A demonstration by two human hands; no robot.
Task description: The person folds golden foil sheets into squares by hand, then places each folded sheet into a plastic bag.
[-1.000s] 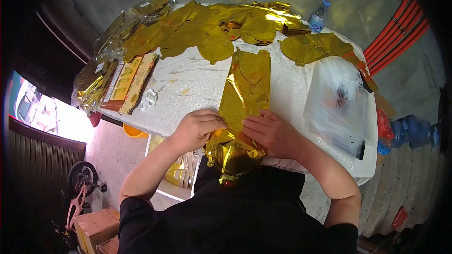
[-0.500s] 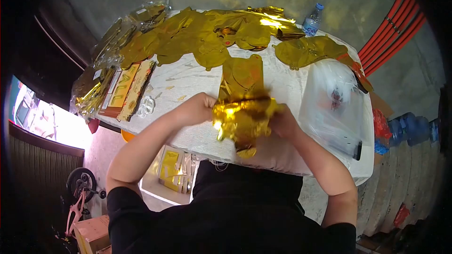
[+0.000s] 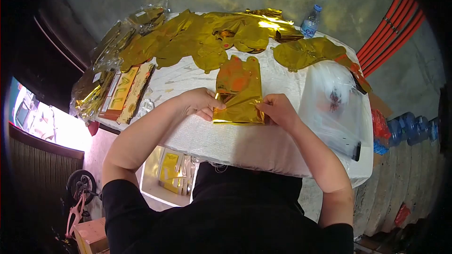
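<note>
A flat gold foil balloon [image 3: 239, 108] lies folded on the table in front of me, its lower edge forming a straight crease. My left hand [image 3: 203, 103] pinches its left side, thumb on top of the foil. At the opposite side, my right hand [image 3: 278, 109] has thumb and fingers closed on the right edge. The balloon's upper part, with small rounded tabs and orange-red reflections or markings, points away from me. Beyond it, several more flat gold foil balloons [image 3: 181, 42] overlap across the far side of the table.
Clear plastic bags [image 3: 329, 108] lie to the right, near a water bottle [image 3: 310, 21]. On the left are printed cards [image 3: 123, 95], a white ribbon coil [image 3: 146, 107] and bagged foil pieces [image 3: 89, 91]. An open box [image 3: 165, 189] sits below the table edge [image 3: 263, 168].
The lifted, crumpled lower part of the foil balloon now lies folded flat on the table. My hands have moved slightly inward and now press its two sides.
</note>
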